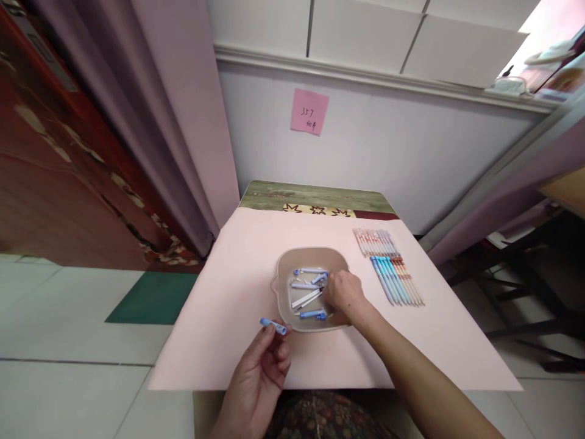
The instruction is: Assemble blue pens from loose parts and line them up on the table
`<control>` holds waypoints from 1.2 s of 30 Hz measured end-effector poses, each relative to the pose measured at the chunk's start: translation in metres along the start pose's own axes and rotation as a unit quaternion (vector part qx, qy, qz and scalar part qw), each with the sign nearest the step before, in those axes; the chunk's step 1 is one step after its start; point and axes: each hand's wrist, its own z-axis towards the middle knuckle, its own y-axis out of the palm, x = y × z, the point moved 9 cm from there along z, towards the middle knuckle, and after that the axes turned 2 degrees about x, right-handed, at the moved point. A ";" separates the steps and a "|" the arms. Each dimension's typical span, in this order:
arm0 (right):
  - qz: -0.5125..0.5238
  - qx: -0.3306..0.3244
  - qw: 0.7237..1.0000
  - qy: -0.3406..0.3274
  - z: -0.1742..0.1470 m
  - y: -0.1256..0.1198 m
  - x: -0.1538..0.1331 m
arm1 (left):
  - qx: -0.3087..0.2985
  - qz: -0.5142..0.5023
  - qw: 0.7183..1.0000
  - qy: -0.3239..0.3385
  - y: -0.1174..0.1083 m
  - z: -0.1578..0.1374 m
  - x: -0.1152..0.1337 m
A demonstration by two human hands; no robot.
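Between the thumb and fingers of my left hand is a short blue pen barrel, held just off the near left corner of a beige plastic basin. My right hand reaches into the right side of that basin, its fingers curled and bent down; what they hold, if anything, is hidden. Inside the basin lie several loose pen parts: a pale blue barrel, a white tube, and a blue piece with a clip near the front.
Right of the basin, finished-looking pens lie in two rows: patterned pale pens behind, blue pens and brown-topped pens in front. A pink cloth covers the table. A wall with a pink note stands behind it.
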 end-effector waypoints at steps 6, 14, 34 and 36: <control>0.008 0.017 0.997 -0.072 -0.010 -0.017 -0.003 | 0.012 -0.016 1.000 0.005 -0.001 0.002 0.012; 0.000 -0.021 0.982 -0.186 -0.011 0.010 -0.033 | 0.012 -0.005 1.000 -0.016 0.016 0.005 0.029; 0.137 0.108 0.960 -0.219 -0.022 -0.044 -0.022 | 0.006 0.031 0.999 0.006 0.038 -0.006 0.018; 0.217 0.156 0.946 -0.185 -0.037 -0.057 -0.007 | 0.006 0.036 0.999 -0.004 0.047 -0.005 0.011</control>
